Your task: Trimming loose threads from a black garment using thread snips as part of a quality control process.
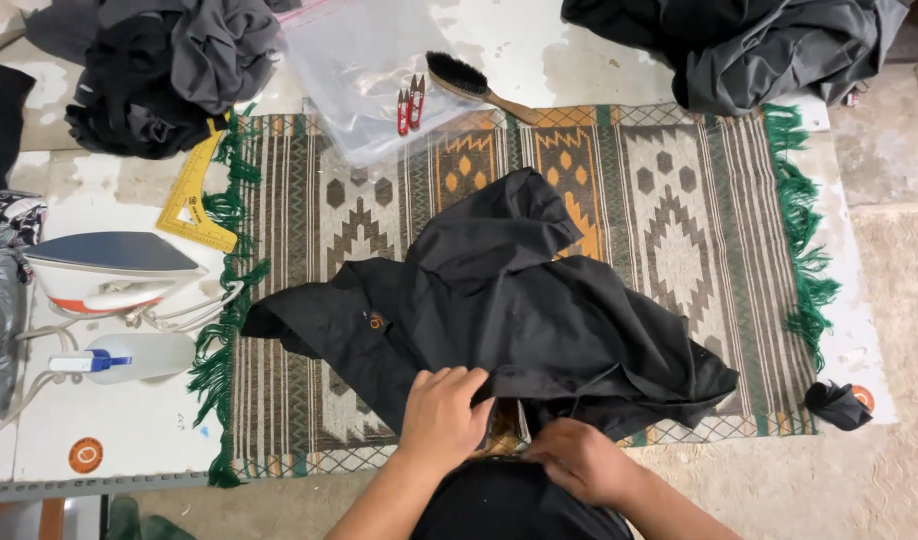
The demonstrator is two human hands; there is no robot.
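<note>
A crumpled black garment with a small orange emblem lies on a patterned woven rug with green fringe. My left hand grips the garment's near edge, fingers curled over the cloth. My right hand pinches the same edge a little lower and to the right, close to my body. Both hands hold fabric at the rug's front border.
A clothes iron and a spray bottle sit at the left. A yellow triangle ruler, red thread snips, a brush and a clear plastic bag lie behind. Dark clothing piles fill the back corners.
</note>
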